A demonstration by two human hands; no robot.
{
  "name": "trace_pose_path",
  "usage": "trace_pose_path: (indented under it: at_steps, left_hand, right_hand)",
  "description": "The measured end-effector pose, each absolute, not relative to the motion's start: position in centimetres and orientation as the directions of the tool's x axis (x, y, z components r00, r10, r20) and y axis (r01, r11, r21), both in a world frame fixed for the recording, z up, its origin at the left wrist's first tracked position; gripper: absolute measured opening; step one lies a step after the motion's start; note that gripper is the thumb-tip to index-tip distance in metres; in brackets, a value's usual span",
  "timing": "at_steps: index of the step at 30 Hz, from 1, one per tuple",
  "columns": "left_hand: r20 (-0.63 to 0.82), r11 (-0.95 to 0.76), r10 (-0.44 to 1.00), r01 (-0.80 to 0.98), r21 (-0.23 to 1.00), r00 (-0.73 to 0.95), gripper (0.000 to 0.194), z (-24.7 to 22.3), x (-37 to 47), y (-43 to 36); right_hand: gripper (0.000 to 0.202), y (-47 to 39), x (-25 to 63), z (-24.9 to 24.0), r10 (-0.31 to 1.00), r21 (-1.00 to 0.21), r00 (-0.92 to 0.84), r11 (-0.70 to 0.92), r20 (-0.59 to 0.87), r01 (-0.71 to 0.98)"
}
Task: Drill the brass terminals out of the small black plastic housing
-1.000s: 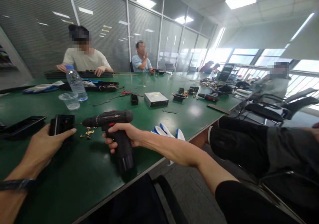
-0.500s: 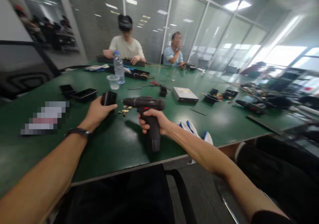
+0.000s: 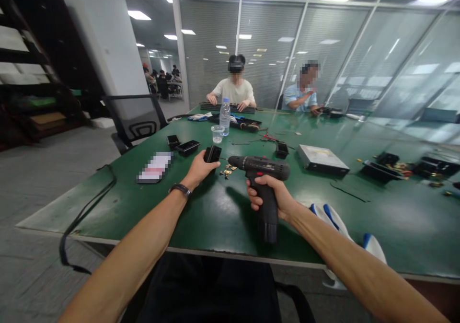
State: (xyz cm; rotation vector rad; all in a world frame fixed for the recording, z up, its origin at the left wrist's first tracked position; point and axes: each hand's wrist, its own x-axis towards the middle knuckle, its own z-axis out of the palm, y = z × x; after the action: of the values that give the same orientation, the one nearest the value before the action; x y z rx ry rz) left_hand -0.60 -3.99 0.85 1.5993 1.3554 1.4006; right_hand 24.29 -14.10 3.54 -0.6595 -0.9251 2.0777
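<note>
My right hand (image 3: pixel 271 193) is wrapped round the grip of a black cordless drill (image 3: pixel 264 169), its bit pointing left. The bit's tip is close to a small black plastic box (image 3: pixel 213 155), and I cannot tell whether they touch. Fingers and thumb of my left hand (image 3: pixel 199 169) clasp that box, just above the table. Small brass-coloured metal pieces (image 3: pixel 228 170) lie on the green table (image 3: pixel 215 217) between the two hands. Further left are two black box parts, one a black tray-like piece (image 3: pixel 188 147) and the other a smaller black box (image 3: pixel 173 142).
Behind my left hand stand a plastic cup (image 3: pixel 217 133) and a water bottle (image 3: pixel 224 117). A phone (image 3: pixel 155 167) lies at left. On the right are a silver disc drive (image 3: pixel 322 160), white-and-blue gloves (image 3: pixel 334 222) and black housings (image 3: pixel 383 169). Two people sit across the table.
The view has swung left, so everything appears further right and more floor and a shelf show at left. Both hands keep their holds, with the drill still facing the box.
</note>
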Motion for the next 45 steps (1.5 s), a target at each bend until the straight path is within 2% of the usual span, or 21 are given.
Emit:
trace_pose_path:
  at_steps: [11,23,45]
  left_hand:
    - [0.315,-0.252,0.934,0.317,0.914,-0.165,0.049,0.8,-0.4,-3.5]
    - [0.330,-0.263,0.927,0.319,0.910,-0.177,0.045,0.1,-0.4,-3.0]
    - [0.346,-0.288,0.926,0.314,0.905,-0.148,0.045,0.0,-0.6,-2.9]
  right_hand:
    - [0.022,-13.5,24.3,2.8,0.773,-0.759,-0.624,-0.473,-0.115,-0.446]
    - [0.026,-13.5,24.2,2.7,0.785,-0.771,-0.607,-0.461,-0.124,-0.439]
    - [0.016,-13.8,23.9,2.8,0.797,-0.774,-0.590,-0.452,-0.127,-0.443]
